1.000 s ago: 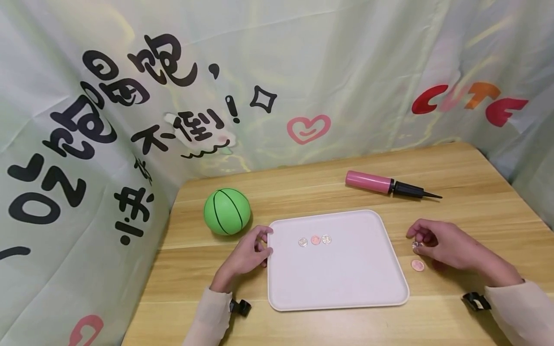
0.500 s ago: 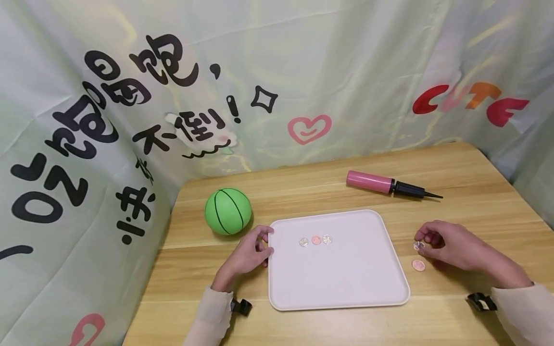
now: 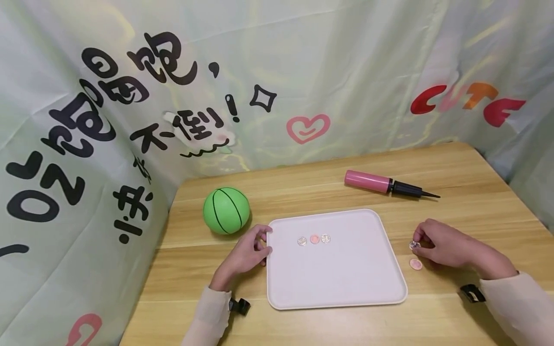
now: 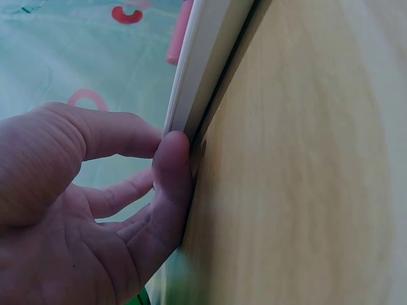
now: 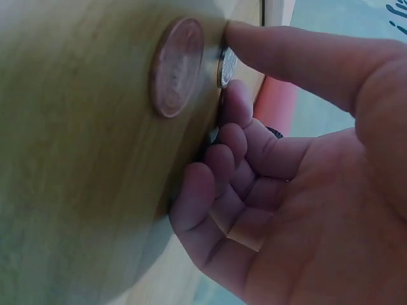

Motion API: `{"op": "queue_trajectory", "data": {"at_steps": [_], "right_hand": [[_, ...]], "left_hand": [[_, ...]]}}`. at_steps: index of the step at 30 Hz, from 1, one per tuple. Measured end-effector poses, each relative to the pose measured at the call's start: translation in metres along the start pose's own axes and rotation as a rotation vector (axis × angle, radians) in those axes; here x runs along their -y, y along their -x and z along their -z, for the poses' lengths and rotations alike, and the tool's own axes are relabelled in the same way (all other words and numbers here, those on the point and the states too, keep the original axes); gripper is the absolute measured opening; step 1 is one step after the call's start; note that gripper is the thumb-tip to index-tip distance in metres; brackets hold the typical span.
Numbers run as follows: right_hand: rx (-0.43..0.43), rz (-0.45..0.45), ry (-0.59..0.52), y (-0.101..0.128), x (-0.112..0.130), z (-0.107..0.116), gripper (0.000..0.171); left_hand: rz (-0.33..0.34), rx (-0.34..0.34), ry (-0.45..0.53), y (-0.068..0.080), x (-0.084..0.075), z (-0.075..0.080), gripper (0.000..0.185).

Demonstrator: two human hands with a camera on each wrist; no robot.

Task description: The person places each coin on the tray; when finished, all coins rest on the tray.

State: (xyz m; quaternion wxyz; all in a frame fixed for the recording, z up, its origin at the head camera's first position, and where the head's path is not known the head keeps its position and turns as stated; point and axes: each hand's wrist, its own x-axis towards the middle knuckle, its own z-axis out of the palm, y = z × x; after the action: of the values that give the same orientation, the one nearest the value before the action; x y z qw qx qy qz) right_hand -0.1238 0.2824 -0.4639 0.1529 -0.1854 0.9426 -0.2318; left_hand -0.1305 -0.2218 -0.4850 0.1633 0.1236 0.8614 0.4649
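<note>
Tray [image 3: 337, 274] (left hand [image 3: 247, 252] touching its edge) holds three coins [image 3: 314, 239].

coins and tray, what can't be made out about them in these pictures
Head view: designs on the three coins in the tray, too small.
Head view: part of the silvery coin beside the tray, covered by the right hand.
Right wrist view: markings on the pinkish loose coin, blurred.
Left wrist view: the tray's inside, hidden by its side wall; its far end, cut off by the top edge.
</note>
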Motion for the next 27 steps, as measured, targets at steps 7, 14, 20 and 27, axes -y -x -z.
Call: {"op": "queue_trajectory", "data": {"at_steps": [7, 14, 20, 27], "right_hand": [[-0.032, 0.003, 0.025, 0.0020, 0.0015, -0.0019, 0.023], [-0.033, -0.012, 0.010, 0.0038, 0.0008, -0.0039, 0.025], [-0.050, 0.016, -0.002, 0.0038, 0.0013, -0.0054, 0.022], [-0.095, 0.064, -0.057, 0.0026, 0.0033, -0.0074, 0.025]], "left_hand": [[0.001, 0.000, -0.006, 0.0012, -0.0004, 0.0003, 0.048], [-0.006, 0.007, 0.005, 0.0020, -0.0016, 0.0002, 0.047], [0.001, 0.003, 0.009, 0.0013, -0.0013, 0.0000, 0.048], [0.005, 0.005, 0.018, 0.0017, -0.0024, 0.0002, 0.048]]}}
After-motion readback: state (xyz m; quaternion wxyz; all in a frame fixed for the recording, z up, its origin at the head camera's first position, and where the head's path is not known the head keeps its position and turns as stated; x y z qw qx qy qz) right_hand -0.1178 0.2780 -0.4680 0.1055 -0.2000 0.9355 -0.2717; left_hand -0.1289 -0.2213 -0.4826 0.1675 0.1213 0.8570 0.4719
